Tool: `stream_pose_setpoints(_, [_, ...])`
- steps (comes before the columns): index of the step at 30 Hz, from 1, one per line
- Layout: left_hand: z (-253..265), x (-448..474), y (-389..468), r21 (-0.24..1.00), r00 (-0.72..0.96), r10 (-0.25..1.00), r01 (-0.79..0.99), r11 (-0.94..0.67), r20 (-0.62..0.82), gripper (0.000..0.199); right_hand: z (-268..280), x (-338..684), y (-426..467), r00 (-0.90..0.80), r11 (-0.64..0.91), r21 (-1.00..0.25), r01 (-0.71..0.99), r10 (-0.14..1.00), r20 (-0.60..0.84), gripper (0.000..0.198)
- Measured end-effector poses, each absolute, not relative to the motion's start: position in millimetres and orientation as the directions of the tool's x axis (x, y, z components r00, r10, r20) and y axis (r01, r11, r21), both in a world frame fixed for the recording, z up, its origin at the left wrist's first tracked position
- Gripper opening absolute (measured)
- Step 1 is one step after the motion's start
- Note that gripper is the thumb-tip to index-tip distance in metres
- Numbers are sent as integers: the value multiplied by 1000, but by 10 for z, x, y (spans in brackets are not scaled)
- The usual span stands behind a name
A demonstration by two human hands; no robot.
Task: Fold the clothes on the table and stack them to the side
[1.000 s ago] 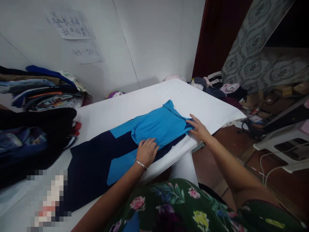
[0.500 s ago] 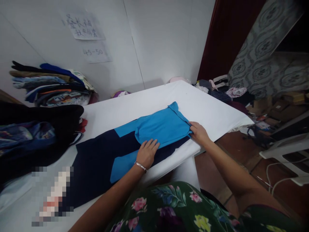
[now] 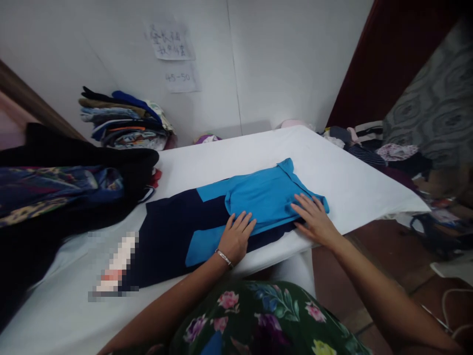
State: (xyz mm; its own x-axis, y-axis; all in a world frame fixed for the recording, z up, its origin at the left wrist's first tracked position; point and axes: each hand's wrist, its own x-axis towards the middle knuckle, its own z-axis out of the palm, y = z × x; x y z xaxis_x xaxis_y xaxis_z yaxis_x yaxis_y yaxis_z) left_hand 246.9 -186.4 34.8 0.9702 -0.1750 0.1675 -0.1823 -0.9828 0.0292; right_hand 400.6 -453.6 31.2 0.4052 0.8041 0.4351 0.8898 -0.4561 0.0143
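A long-sleeved garment (image 3: 166, 231) in navy and bright blue lies partly folded on the white-covered table (image 3: 236, 154). Its bright blue section (image 3: 264, 195) is laid over the navy body, with a turned edge or collar at the right end. My left hand (image 3: 236, 234), with a bracelet at the wrist, rests with fingers outstretched on the near edge of the blue fabric. Over the right end of that fabric my right hand (image 3: 314, 219) lies with fingers spread, palm down. Part of the garment's left end is hidden by pixelation.
Dark clothes (image 3: 74, 182) are heaped on the table's left side. Behind them stands a stack of folded clothes (image 3: 125, 123) against the wall. More loose garments (image 3: 369, 148) lie beyond the table's far right edge. Handwritten paper signs (image 3: 172, 42) hang on the wall.
My right hand has let go of the blue fabric's right edge and now lies spread on it, nearer me. The left hand stays on the fabric. The whole view has shifted leftward.
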Motion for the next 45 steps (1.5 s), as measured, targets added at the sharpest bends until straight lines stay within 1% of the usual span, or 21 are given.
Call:
stream_pose_setpoints(3, [367,2340,-1796,24,978,-138,-143,-989,159,62,257,4003,-4379,358,-398,44,916,864,355,50])
stream_pose_setpoints(6, [402,2156,-1653,13,986,-63,-66,-998,155,63,176,4031,-4327,362,-393,45,918,880,309,53])
stream_pose_setpoints(13, [403,1672,-1103,18,977,180,179,-984,111,64,150,3965,-4306,344,-389,85,917,881,324,63])
stream_pose_setpoints(17, [356,1553,-895,35,959,243,241,-970,143,63,88,3924,-4185,374,-424,128,897,880,295,75])
stream_pose_setpoints(18, [340,1543,-876,31,958,249,247,-969,145,63,52,3921,-4162,391,-441,136,887,874,289,78])
stream_pose_setpoints(20, [305,1533,-866,29,960,259,258,-966,105,63,-29,3923,-4144,405,-455,147,878,871,279,83])
stream_pose_setpoints(23, [272,1510,-868,53,965,262,260,-964,22,64,-119,3937,-4179,387,-437,145,888,880,276,85])
stream_pose_setpoints(25, [275,1477,-847,72,967,253,252,-965,6,67,-124,3936,-4216,372,-420,123,899,882,289,85])
stream_pose_setpoints(29, [301,1402,-757,66,962,271,269,-961,23,70,-21,3860,-4228,362,-395,44,918,877,316,77])
stream_pose_setpoints(31, [299,1385,-721,73,953,302,300,-951,16,70,25,3802,-4198,357,-373,-4,928,886,296,73])
stream_pose_setpoints(34, [310,1374,-689,124,944,325,329,-936,-54,71,36,3744,-4154,336,-326,-78,942,914,228,68])
stream_pose_setpoints(37, [395,1349,-650,192,943,300,323,-927,-142,71,73,3739,-4136,340,-316,-160,935,926,161,62])
stream_pose_setpoints(39, [486,1352,-619,243,945,276,313,-918,-174,69,168,3749,-4104,365,-332,-206,920,919,148,59])
stream_pose_setpoints(41, [578,1423,-612,274,956,256,287,-918,-143,66,296,3757,-4017,412,-369,-222,902,891,190,56])
stream_pose_setpoints(43, [648,1588,-660,268,970,241,244,-932,-43,64,398,3764,-3861,454,-410,-210,887,855,250,54])
stream_pose_setpoints(45, [678,1827,-776,230,975,207,184,-956,78,62,427,3769,-3665,472,-435,-190,880,841,263,55])
